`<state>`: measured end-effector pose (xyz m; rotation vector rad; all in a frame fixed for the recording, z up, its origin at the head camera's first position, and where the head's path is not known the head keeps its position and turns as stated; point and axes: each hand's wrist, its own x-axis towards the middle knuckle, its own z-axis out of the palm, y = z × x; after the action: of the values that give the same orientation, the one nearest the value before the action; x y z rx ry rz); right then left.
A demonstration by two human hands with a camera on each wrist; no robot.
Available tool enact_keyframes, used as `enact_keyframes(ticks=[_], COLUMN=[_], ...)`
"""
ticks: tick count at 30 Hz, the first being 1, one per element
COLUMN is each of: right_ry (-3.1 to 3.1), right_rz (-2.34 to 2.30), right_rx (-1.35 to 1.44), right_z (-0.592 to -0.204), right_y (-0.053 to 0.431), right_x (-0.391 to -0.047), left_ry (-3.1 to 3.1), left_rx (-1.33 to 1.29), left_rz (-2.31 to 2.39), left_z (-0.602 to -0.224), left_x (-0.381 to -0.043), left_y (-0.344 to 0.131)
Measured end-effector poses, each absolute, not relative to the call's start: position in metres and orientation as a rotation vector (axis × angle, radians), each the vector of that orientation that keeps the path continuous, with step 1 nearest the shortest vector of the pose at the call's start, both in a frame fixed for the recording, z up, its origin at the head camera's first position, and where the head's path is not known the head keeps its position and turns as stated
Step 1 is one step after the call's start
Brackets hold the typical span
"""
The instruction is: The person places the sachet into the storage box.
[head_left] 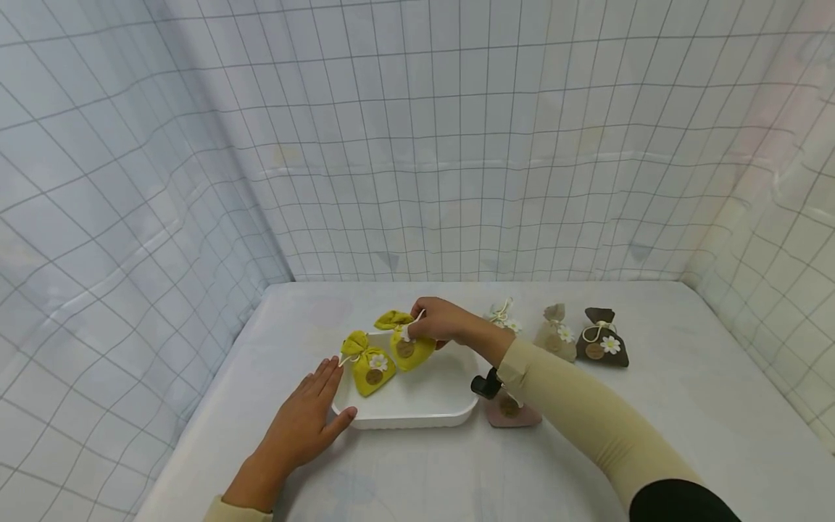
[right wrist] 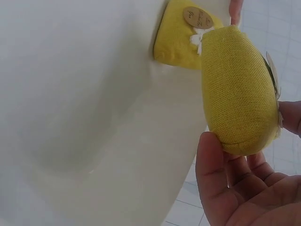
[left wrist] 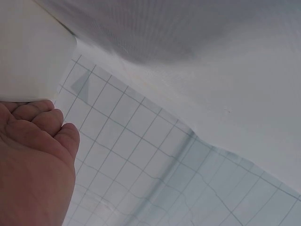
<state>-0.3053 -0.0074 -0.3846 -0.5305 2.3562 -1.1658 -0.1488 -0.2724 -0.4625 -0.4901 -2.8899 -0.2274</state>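
Note:
A white tray [head_left: 417, 422] stands on the table, with a yellow drawstring pouch [head_left: 365, 380] lying in its left part. That pouch bears a white flower and a round brown tag. Above the tray, my right hand [head_left: 450, 322] grips a second yellow pouch [head_left: 417, 355] between thumb and fingers. The right wrist view shows the held pouch [right wrist: 240, 89] from its plain back, with the other pouch [right wrist: 176, 42] beyond it. My left hand [head_left: 306, 417] rests against the tray's left side, fingers extended and thumb spread at the front left corner.
Right of the tray lie a pink pouch [head_left: 509, 415], partly covered by my right arm, a pale pouch [head_left: 499, 314] behind that arm, a beige pouch [head_left: 553, 341] and a dark brown pouch [head_left: 609, 357]. Grid-patterned sheets [head_left: 457, 181] enclose the back and sides of the table.

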Motion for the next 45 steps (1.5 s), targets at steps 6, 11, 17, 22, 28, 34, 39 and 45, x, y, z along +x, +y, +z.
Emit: enact_keyframes(ticks=[6,11,17,22,28,34,39,45], right_ry=[2.342,2.367,2.458,2.527,2.598,2.620,2.599,2.541], right_rz=[-1.143,-1.108,-0.986,-0.857,-0.736,-0.722,-0.723,-0.777], right_rx=[-0.530,-0.502,-0.510,-0.584,-0.694,-0.700,-0.688,-0.692], right_z=[-0.381,-0.383,-0.388,-0.390,-0.389,-0.388,-0.387,-0.386], right_y=[-0.014,-0.018,-0.021,-0.023,-0.025,-0.025,-0.022,-0.014], right_x=[-0.304,-0.307,-0.309,-0.308,-0.306,-0.305,-0.304,-0.305], left_ry=[-2.887,-2.887,-2.888,-2.890,-2.895,-2.896,-2.897,-2.904], left_rx=[-0.486,-0.484,-0.486,-0.489,-0.485,-0.480,-0.476,-0.469], left_rz=[-0.225,-0.234,-0.231,-0.233,-0.233,-0.238,-0.239,-0.245], left_z=[-0.463,-0.463,-0.463,-0.462,-0.461,-0.462,-0.463,-0.463], left_x=[-0.149,-0.149,-0.149,-0.150,-0.150,-0.150,-0.150,-0.149], left_y=[-0.273,-0.272,-0.272,-0.272,-0.272,-0.272,-0.271,-0.272])
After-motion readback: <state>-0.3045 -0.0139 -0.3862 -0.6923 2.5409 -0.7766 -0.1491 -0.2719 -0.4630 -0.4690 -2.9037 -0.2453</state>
